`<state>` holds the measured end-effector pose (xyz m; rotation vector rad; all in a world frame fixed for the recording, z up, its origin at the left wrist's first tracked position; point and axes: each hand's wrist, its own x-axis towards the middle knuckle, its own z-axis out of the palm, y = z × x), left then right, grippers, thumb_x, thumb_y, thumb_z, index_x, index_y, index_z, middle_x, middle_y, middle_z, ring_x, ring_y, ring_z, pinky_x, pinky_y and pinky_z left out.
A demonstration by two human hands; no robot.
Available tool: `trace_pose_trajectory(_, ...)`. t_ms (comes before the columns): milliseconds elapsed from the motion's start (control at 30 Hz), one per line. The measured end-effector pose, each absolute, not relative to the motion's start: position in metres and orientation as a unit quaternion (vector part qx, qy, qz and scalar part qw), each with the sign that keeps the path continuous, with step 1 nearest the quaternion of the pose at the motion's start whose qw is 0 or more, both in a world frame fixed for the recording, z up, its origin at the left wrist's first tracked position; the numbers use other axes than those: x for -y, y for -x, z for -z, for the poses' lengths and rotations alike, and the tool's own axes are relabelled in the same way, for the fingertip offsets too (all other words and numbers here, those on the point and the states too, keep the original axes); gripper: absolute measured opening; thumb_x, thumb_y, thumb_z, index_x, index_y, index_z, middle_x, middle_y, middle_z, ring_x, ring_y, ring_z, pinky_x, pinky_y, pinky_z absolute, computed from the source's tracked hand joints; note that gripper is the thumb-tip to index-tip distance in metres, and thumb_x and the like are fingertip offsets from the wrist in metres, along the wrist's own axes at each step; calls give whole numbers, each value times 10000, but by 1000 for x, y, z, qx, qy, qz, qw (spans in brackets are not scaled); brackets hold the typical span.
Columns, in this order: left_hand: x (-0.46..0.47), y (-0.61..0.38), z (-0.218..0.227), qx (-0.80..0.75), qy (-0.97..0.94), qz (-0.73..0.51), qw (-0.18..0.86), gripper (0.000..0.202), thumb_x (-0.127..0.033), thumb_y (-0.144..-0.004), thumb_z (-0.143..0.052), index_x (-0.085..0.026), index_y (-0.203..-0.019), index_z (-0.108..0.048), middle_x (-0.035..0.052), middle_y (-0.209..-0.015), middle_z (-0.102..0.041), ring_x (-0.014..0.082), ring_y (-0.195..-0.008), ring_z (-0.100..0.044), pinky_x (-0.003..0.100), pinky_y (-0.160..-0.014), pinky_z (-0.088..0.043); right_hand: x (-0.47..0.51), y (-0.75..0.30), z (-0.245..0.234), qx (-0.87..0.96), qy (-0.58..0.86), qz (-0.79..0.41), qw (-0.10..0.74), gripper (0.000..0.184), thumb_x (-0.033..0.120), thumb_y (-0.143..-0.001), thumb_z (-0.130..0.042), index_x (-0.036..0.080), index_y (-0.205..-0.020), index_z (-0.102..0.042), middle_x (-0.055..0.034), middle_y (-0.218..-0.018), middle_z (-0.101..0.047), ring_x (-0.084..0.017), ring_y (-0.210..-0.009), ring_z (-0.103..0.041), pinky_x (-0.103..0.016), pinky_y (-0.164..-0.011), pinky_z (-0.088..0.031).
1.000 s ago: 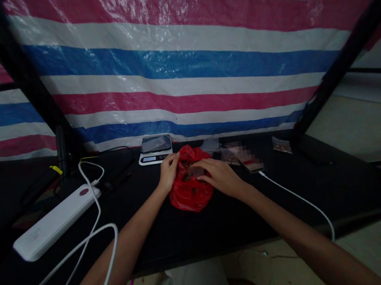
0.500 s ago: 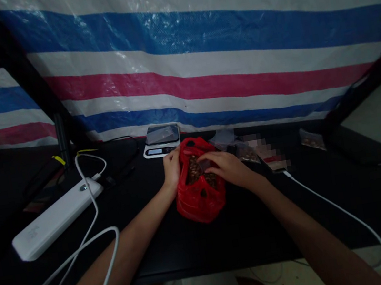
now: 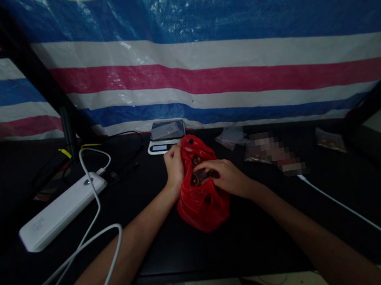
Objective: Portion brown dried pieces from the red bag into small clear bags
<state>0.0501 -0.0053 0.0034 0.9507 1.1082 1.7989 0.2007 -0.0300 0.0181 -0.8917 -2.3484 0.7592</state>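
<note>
A red plastic bag point(image 3: 205, 212) stands on the black table in front of me, its mouth facing up. Inside it, small brown pieces point(image 3: 197, 160) like beans or nuts show through the opening. My left hand point(image 3: 174, 166) grips the bag's left rim, fingers closed on the plastic. From the right, my right hand point(image 3: 226, 175) reaches into the mouth with its fingers bent together. Something small, dark and see-through appears at those fingertips, too dim to name. A white kitchen scale point(image 3: 153, 149) with a flat clear plastic bag on its dark plate is just behind the left hand.
Small clear bags of brown pieces point(image 3: 330, 139) lie to the right, near empty clear bags point(image 3: 232, 136). A blurred-out object with a white cable point(image 3: 349, 211) lies there too. On the left are a white power bank point(image 3: 62, 211) and looping cable. Striped sheeting point(image 3: 201, 75) hangs behind.
My right hand has moved deeper into the red bag, and the bag's opening looks narrower. My left hand keeps its hold on the rim. The whole view has shifted slightly.
</note>
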Motion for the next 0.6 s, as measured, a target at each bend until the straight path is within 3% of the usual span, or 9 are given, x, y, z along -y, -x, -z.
trace_pose_trajectory(233, 6, -48, -5, -447, -381, -704, 399, 252, -332, -665, -534, -146, -497, -509, -60, -472, -426, 73, -490, -365, 190, -509, -310, 36, -194, -14, 817, 308, -401, 277, 431, -9, -631, -470, 198, -984, -602, -10, -868, -659, -124, -767, -623, -227, -695, -458)
trace_pose_trajectory(467, 1, -43, 2, -453, -418, -670, 414, 274, -372, -684, -514, -144, -532, -511, -43, -509, -459, 94, -528, -430, 207, -555, -358, 32, -196, -11, 740, 289, -515, 321, 339, 82, -641, -558, 183, -962, -602, -41, -991, -620, -114, -754, -605, -258, -724, -469)
trace_pose_trajectory(533, 1, -43, 0, -465, -446, -660, 387, 252, -369, -720, -486, -144, -628, -549, -14, -607, -528, 124, -629, -495, 227, -633, -395, 30, -199, -13, 710, 288, -544, 342, 320, 133, -635, -614, 184, -951, -596, -44, -1003, -618, -118, -770, -602, -270, -748, -466)
trace_pose_trajectory(600, 10, -42, -7, -492, -460, -673, 307, 243, -360, -759, -460, -152, -826, -567, 31, -828, -579, 157, -811, -525, 269, -770, -401, 28, -203, -16, 680, 288, -566, 367, 349, 191, -614, -668, 185, -953, -585, -47, -995, -624, -131, -800, -604, -290, -771, -461)
